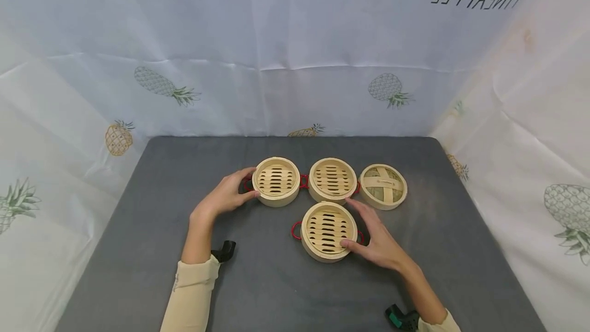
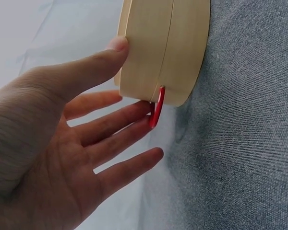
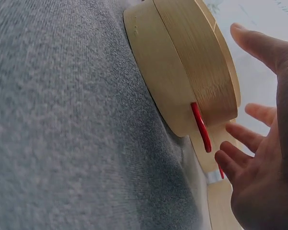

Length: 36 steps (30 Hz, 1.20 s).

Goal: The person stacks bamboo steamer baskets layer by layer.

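Three round bamboo steamer baskets with slatted floors and red side handles stand on the dark table. My left hand (image 1: 230, 192) is at the left basket (image 1: 276, 200), its thumb touching the side wall. In the left wrist view the fingers (image 2: 127, 170) are spread and fairly straight near the red handle (image 2: 157, 108). My right hand (image 1: 375, 237) is beside the front basket (image 1: 324, 256), thumb by the near rim. Loosely bent fingers (image 3: 249, 136) show in the right wrist view, apart from that basket's handle (image 3: 200, 127). The third basket (image 1: 333, 196) stands behind it.
A woven bamboo lid (image 1: 389, 181) with a cross strap lies right of the baskets. Black devices (image 1: 224, 251) are worn at both wrists. White pineapple-print cloth (image 1: 286, 96) hangs behind and beside the dark table (image 1: 267, 296).
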Tool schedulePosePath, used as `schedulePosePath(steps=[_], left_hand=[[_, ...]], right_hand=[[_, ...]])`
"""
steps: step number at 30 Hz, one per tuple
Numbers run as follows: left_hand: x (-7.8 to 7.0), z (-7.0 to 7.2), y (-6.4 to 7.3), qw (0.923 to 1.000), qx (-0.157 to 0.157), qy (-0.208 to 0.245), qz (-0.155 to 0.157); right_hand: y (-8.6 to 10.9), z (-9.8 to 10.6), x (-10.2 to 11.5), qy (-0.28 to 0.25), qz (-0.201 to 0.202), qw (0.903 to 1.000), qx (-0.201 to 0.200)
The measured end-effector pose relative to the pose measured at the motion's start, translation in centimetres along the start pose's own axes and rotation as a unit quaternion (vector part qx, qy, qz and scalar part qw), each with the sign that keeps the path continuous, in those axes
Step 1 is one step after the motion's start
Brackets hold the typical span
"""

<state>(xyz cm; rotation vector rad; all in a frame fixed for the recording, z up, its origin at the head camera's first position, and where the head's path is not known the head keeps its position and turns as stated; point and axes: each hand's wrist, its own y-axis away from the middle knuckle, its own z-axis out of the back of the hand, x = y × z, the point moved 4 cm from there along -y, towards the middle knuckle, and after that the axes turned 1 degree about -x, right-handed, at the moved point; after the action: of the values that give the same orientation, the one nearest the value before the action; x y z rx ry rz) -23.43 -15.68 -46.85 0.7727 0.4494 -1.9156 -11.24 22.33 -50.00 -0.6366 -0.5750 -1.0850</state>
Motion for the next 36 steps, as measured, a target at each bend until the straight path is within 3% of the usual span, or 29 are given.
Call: schedulePosePath(steps=[10,36], left_hand=[[0.3,0.0,0.1,0.9999,0.002,0.003,0.01],[0.1,-0.2,0.2,0.9999,-0.01,0.001,-0.005]], right_hand=[[0.1,-0.3,0.4,-0.005,-0.005,1.0,0.003],[0.4,-2.4,-0.1,-0.007,-0.035,0.9993,0.01]])
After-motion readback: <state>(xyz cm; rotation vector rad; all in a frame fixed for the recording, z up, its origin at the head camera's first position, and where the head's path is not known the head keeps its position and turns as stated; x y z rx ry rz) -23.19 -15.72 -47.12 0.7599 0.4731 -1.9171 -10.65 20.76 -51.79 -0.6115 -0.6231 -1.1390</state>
